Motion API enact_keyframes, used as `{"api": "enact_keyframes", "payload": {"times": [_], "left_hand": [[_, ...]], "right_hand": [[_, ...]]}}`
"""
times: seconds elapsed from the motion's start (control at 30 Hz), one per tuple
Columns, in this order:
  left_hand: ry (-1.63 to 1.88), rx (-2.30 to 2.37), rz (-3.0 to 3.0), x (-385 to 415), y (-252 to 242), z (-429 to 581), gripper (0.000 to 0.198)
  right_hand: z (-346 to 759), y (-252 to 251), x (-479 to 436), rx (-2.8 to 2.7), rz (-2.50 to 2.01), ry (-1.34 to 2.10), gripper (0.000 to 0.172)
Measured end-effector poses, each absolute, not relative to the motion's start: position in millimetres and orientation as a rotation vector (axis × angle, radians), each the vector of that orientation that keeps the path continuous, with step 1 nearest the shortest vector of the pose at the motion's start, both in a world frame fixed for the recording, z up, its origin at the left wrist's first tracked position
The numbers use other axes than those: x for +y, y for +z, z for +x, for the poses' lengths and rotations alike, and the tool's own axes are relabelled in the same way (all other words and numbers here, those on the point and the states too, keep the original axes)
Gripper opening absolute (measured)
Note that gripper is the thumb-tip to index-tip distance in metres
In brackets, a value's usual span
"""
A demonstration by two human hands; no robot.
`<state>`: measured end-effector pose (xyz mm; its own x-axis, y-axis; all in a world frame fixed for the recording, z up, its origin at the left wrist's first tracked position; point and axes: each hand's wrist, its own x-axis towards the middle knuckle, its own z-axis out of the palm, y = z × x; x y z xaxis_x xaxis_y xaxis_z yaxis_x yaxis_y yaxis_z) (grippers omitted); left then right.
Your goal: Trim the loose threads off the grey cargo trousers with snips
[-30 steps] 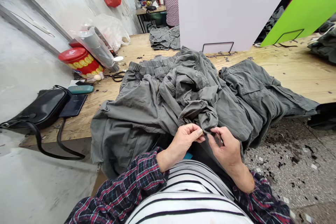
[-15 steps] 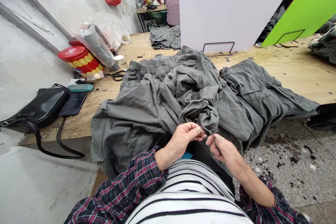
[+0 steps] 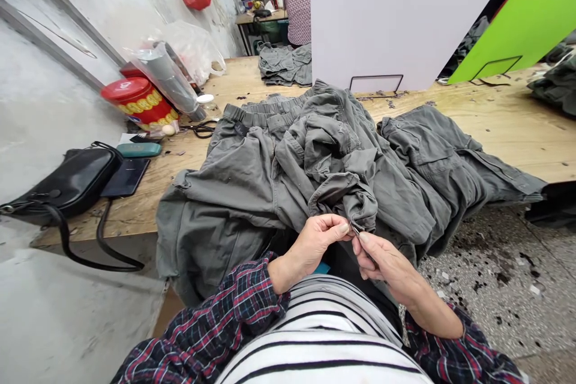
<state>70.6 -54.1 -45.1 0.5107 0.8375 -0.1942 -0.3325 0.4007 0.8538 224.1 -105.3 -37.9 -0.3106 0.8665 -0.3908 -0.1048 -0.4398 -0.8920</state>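
Observation:
Grey trousers (image 3: 243,174) with an elastic waistband lie heaped over the table edge, one leg bunched up toward me. At that leg's hem (image 3: 362,216), my left hand (image 3: 317,243) is closed in a pinch on the cloth edge. My right hand (image 3: 382,261) is closed around a thin, dark pointed metal tool (image 3: 355,230). Its tips meet the cloth right beside my left fingertips. Most of the tool is hidden in my palm, so I cannot tell whether it is snips or tweezers.
More grey garments (image 3: 436,144) lie to the right. Left on the wooden table (image 3: 508,126) are black-handled scissors (image 3: 204,128), a red tin (image 3: 139,102), a phone (image 3: 128,177) and a black bag (image 3: 72,180). A white board (image 3: 396,18) stands behind; a person (image 3: 297,6) is farther back.
My right hand has turned slightly and shifted a little left, bringing the tool's tips closer to my left fingertips. My left hand still pinches the hem.

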Motion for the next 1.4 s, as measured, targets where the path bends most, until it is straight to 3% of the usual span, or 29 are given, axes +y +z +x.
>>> {"api": "enact_keyframes", "payload": {"times": [0.4, 0.53, 0.63, 0.77, 0.87, 1.07, 1.4], "left_hand": [[0.868, 0.742, 1.285, -58, -41, 65, 0.020], [0.518, 0.618, 1.595, -66, -42, 47, 0.018], [0.382, 0.736, 1.594, -68, -41, 43, 0.020], [0.755, 1.005, 1.404, -45, -29, 58, 0.026], [0.790, 1.085, 1.589, -16, -18, 73, 0.030], [0.216, 1.066, 1.827, 7, -16, 87, 0.028], [0.733, 1.022, 2.190, -21, -38, 90, 0.013]], "right_hand": [[219, -33, -104, -1.104, -1.313, 1.744, 0.045], [233, -27, -111, -1.248, -1.310, 1.772, 0.045], [246, -20, -111, -1.338, -1.438, 1.388, 0.038], [256, -19, -91, -1.327, -1.660, 0.666, 0.038], [255, -23, -71, -1.326, -1.671, 0.615, 0.038], [244, -26, -64, -1.477, -1.789, 0.589, 0.037], [226, -35, -90, -1.616, -1.987, 0.311, 0.041]]}}
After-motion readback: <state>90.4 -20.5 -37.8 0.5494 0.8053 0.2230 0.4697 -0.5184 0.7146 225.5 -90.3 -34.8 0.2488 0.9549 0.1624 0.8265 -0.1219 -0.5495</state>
